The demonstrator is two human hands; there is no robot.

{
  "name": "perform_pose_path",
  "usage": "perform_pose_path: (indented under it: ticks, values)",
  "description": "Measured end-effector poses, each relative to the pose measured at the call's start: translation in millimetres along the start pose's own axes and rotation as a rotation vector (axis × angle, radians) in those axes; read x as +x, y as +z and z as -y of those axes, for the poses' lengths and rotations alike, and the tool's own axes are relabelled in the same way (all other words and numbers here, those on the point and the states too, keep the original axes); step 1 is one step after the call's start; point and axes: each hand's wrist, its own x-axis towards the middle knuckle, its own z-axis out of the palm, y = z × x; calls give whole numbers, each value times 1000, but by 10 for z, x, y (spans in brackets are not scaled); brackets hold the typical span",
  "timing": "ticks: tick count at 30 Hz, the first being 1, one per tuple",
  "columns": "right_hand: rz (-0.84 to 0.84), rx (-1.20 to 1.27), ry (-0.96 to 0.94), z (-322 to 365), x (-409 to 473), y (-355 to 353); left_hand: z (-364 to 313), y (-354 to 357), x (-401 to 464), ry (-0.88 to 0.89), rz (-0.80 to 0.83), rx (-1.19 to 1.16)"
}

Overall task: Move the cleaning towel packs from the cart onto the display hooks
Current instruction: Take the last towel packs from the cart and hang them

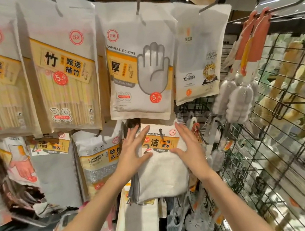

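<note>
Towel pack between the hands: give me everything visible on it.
The towel pack hangs from a display hook through a hole in its top, below the disposable gloves pack. It is soft white cloth under a card header with an orange band, "cleaning towels" and a red price dot. It hangs roughly upright, in front of more packs. The left hand and right hand press flat on its sides, fingers straight.

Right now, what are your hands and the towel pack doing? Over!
Left hand and right hand open, flat against the cleaning towel pack. Pack hanging on its hook, below the disposable gloves pack. Nothing in the way.
</note>
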Motion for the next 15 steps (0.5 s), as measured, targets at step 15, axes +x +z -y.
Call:
perform_pose_path:
  ticks: [15]
  values:
    - [69,1,-27,-237,282,-16,63,74,194,-55,-15,2]
